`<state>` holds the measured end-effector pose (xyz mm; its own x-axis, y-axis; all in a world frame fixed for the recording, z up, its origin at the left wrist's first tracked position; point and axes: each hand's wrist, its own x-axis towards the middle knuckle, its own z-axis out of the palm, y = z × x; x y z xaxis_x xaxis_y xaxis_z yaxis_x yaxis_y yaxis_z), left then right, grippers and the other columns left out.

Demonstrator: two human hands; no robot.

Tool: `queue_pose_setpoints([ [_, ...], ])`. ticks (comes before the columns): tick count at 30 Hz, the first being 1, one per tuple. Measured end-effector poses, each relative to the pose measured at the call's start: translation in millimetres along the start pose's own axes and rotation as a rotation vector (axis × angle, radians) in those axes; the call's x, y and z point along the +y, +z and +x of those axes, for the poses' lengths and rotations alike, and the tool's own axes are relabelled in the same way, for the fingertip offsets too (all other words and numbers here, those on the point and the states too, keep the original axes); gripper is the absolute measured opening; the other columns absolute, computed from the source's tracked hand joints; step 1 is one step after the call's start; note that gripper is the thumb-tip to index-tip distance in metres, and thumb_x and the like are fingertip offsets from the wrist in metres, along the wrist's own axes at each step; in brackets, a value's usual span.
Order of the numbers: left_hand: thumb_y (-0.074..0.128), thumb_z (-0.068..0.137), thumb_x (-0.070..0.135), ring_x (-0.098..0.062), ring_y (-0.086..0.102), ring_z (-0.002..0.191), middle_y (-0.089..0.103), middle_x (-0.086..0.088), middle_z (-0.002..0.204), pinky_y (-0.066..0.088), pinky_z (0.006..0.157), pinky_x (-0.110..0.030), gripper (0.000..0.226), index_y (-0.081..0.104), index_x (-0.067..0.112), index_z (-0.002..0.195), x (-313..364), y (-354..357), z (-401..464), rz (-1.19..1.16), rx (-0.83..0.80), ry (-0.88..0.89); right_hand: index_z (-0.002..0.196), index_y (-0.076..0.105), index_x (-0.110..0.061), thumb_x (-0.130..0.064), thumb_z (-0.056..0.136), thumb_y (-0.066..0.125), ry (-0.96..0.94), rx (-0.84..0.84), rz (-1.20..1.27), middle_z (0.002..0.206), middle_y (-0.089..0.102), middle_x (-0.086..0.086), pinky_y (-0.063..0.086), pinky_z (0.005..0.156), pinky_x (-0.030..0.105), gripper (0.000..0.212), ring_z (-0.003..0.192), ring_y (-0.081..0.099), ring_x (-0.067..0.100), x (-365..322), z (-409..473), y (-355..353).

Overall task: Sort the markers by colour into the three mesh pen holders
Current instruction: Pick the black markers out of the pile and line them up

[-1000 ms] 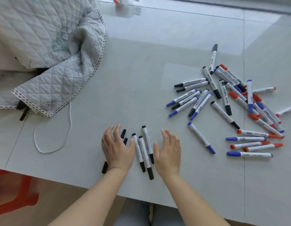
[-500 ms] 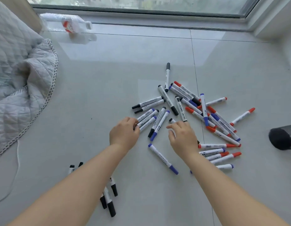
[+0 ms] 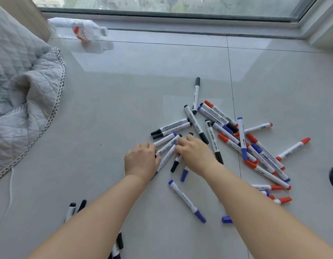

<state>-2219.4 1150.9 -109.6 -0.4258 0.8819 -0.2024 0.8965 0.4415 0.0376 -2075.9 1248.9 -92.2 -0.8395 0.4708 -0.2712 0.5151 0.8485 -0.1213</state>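
You've got white-barrelled markers (image 3: 225,131) with black, blue and red caps lying scattered and overlapping on the floor, black ones (image 3: 73,209) lying apart, nearer you.

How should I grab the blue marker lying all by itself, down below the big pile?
Pinch the blue marker around the middle of its white barrel, coming straight down from above with fingers on its two long sides. It lies flat on the floor, slanting from upper left to lower right, and nothing touches it, so both sides look open. The right forearm passes close by on its right.
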Motion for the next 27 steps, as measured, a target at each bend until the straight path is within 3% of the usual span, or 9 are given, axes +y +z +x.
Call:
queue_pose_setpoints([
  [3, 0.039, 0.092, 0.042, -0.015, 0.054, 0.093, 0.058, 0.006, 0.101, 0.033, 0.062, -0.027, 0.027, 0.058, 0.026, 0.102, 2, -1, -3, -0.013, 0.049, -0.03, 0.101, 0.055, -0.009, 0.004, 0.078, 0.045, -0.036, 0.044, -0.035, 0.114, 0.05, 0.008, 0.029, 0.07, 0.031, 0.028, 0.098, 0.046, 0.026, -3, -1, -5],
  [5, 0.046, 0.09, 0.039, -0.017, 0.056, 0.086, 0.062, 0.004, 0.095, 0.035, 0.061, -0.027, 0.024, 0.063, 0.023, 0.096, 3, -8, -7, -0.119, 0.122, -0.052, 0.082, 0.062, -0.012, 0.003, 0.061, 0.065, -0.037, 0.207, -0.06, 0.09, 0.062, 0.004, 0.039, 0.063, 0.029, 0.025, 0.078, 0.057, 0.024, -2, -9, -11],
  [7, 0.056, 0.086, 0.035, -0.018, 0.059, 0.082, 0.065, 0.005, 0.089, 0.039, 0.063, -0.027, 0.016, 0.065, 0.023, 0.09, 1, -18, -9, -0.334, 0.183, -0.106, 0.072, 0.063, -0.014, 0.005, 0.051, 0.072, 0.008, 0.391, 0.024, 0.072, 0.062, 0.0, 0.044, 0.058, 0.028, 0.029, 0.067, 0.059, 0.024, 2, -20, -13],
  [10, 0.066, 0.081, 0.028, -0.01, 0.063, 0.08, 0.064, 0.013, 0.083, 0.046, 0.068, -0.026, 0.004, 0.062, 0.029, 0.081, -4, -36, -8, -0.787, 0.238, -0.203, 0.083, 0.062, -0.011, -0.001, 0.067, 0.07, 0.175, 0.555, 0.251, 0.075, 0.06, 0.002, 0.044, 0.061, 0.031, 0.02, 0.07, 0.056, 0.023, 9, -46, -11],
  [12, 0.068, 0.081, 0.024, -0.005, 0.064, 0.08, 0.064, 0.018, 0.082, 0.049, 0.071, -0.022, 0.013, 0.059, 0.033, 0.077, -3, -47, -3, -1.062, 0.251, -0.248, 0.088, 0.059, -0.009, -0.004, 0.077, 0.063, 0.329, 0.59, 0.43, 0.075, 0.054, 0.001, 0.039, 0.059, 0.024, 0.013, 0.065, 0.049, 0.018, 13, -63, -7],
  [15, 0.065, 0.084, 0.017, 0.009, 0.062, 0.073, 0.065, 0.015, 0.079, 0.044, 0.065, -0.005, 0.017, 0.057, 0.028, 0.075, 3, -60, 13, -1.255, 0.323, -0.247, 0.089, 0.053, -0.011, -0.001, 0.087, 0.05, 0.608, 0.551, 0.691, 0.068, 0.044, -0.003, 0.033, 0.05, 0.023, 0.01, 0.055, 0.041, 0.013, 20, -84, 7],
  [18, 0.057, 0.089, 0.02, 0.01, 0.06, 0.073, 0.066, 0.005, 0.081, 0.041, 0.067, -0.002, 0.018, 0.045, 0.025, 0.077, 7, -70, 35, -1.254, 0.422, -0.197, 0.086, 0.051, -0.013, -0.005, 0.089, 0.047, 0.768, 0.476, 0.702, 0.067, 0.044, -0.001, 0.038, 0.049, 0.03, 0.009, 0.055, 0.042, 0.016, 23, -96, 21],
  [22, 0.045, 0.096, 0.026, 0.003, 0.059, 0.061, 0.062, 0.006, 0.074, 0.041, 0.061, -0.015, 0.011, 0.039, 0.018, 0.09, 8, -71, 60, -1.076, 0.486, -0.069, 0.096, 0.058, -0.012, -0.02, 0.089, 0.052, 0.743, 0.3, 0.487, 0.09, 0.052, 0.004, 0.038, 0.052, 0.028, 0.012, 0.064, 0.047, 0.019, 22, -90, 27],
  [27, 0.042, 0.095, 0.035, -0.028, 0.052, 0.075, 0.051, 0.008, 0.07, 0.032, 0.061, -0.031, 0.024, 0.049, 0.012, 0.1, 6, -47, 77, -0.563, 0.166, -0.021, 0.103, 0.057, -0.016, -0.031, 0.091, 0.05, 0.724, 0.174, 0.306, 0.099, 0.051, 0.003, 0.038, 0.055, 0.027, 0.021, 0.07, 0.048, 0.017, 21, -83, 33],
])
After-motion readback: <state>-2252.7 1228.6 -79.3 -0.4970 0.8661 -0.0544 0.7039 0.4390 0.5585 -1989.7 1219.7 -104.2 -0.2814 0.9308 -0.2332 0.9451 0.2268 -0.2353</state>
